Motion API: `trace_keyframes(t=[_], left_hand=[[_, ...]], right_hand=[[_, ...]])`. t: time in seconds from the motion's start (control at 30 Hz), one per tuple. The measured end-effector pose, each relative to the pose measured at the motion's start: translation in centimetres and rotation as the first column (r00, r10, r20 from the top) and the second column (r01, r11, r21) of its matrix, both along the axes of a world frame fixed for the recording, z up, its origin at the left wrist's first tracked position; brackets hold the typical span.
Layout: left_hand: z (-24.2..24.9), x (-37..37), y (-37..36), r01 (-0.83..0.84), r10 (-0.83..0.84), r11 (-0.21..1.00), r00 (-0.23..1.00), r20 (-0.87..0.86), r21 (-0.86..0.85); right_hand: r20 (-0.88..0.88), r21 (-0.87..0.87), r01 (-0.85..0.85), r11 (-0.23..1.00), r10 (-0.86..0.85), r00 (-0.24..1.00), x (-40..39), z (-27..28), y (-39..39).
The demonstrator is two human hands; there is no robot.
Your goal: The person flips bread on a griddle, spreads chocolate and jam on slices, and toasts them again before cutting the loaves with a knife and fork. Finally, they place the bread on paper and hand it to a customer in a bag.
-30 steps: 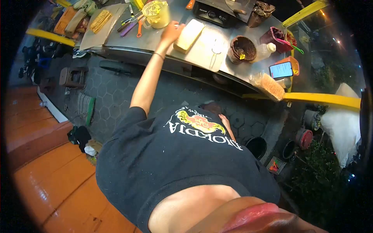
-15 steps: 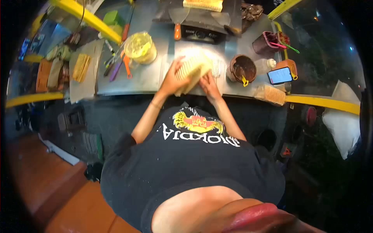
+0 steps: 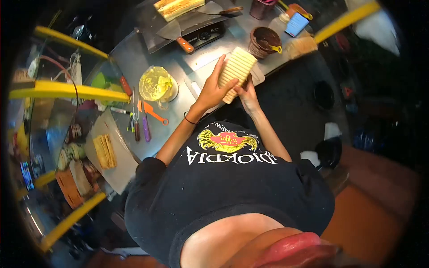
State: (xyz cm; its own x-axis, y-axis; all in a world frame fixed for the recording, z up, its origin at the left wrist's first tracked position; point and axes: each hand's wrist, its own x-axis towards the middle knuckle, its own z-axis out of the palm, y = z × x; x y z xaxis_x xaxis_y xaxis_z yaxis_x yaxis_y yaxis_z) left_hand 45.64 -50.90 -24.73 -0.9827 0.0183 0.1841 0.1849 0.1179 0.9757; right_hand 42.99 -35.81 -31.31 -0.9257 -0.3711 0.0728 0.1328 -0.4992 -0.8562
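A pale loaf of bread with a ridged surface (image 3: 239,67) is held tilted above the near part of the metal counter (image 3: 187,73). My left hand (image 3: 212,91) is closed on its left side, the thumb lying across the ridged face. From below and to the right, my right hand (image 3: 248,96) grips the lower end, its fingers partly hidden behind the bread. Beneath the hands lies a light board (image 3: 258,78), mostly covered. A tub of yellow spread (image 3: 156,85) stands to the left, and a tub of dark brown spread (image 3: 264,40) is beyond the bread on the right.
A griddle (image 3: 154,42) at the back bears toasted bread (image 3: 178,8) and scrapers, one with an orange-brown handle (image 3: 185,45). To the left lie an orange spatula (image 3: 154,114), a purple-handled tool (image 3: 146,129) and toasted bread on paper (image 3: 104,152). A phone (image 3: 296,24) stands at right.
My view has turned, so the counter appears rotated. The bread stays in both hands and now shows its ridged face toward me, tilted up to the right.
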Motion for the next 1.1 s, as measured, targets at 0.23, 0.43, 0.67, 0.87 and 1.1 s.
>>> trace_keyframes(t=[0.23, 0.43, 0.67, 0.87, 1.1], left_hand=[[-2.0, -2.4, 0.4, 0.182, -0.292, 0.861, 0.942, 0.169, 0.474], [-6.8, -3.5, 8.4, 0.172, -0.816, 0.375, 0.527, 0.236, 0.911], [-2.0, 4.3, 19.9, 0.780, -0.930, 0.335, 0.186, 0.316, 0.528], [-8.4, 4.2, 21.3, 0.383, -0.956, 0.292, 0.156, 0.250, 0.876], [-11.5, 0.7, 17.8, 0.267, -0.824, 0.562, 0.266, 0.501, 0.783]], right_hand=[[0.336, -0.299, 0.356, 0.885, -0.251, 0.908, 5.9, 1.9, 8.3], [-0.380, -0.665, -0.238, 0.708, -0.046, 0.924, 11.4, 14.0, 15.7], [0.569, 0.241, 0.587, 0.773, -0.602, 0.560, 25.0, -5.9, 16.0], [0.391, -0.073, 0.676, 0.734, -0.602, 0.696, 26.8, -5.3, 18.3], [-0.421, -0.669, -0.184, 0.720, -0.163, 0.893, 18.3, 11.9, 24.6]])
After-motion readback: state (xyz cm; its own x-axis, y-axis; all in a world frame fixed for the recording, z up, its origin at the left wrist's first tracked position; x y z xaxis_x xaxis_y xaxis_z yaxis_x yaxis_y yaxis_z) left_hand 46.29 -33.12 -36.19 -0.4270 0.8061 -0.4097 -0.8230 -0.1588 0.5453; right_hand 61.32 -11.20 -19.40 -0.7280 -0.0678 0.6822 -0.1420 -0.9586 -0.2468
